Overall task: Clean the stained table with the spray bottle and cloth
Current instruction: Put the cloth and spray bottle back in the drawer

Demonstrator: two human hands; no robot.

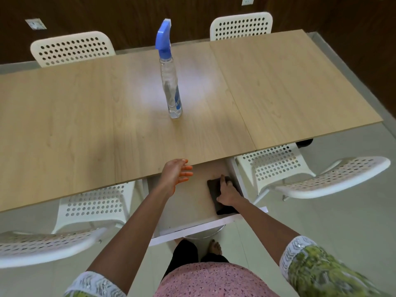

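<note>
A: Wood-grain table (85, 116), matte; clear spray bottle (171, 91) stands mid-top, well away.

B: Hands?

A: Right hand (227, 192) presses the dark, flat cloth (214, 189) on a pulled-out shelf (188, 202); left hand (176, 171) open, empty.

B: Risk?

A: Tall, narrow bottle, likely to tip if bumped.
</note>
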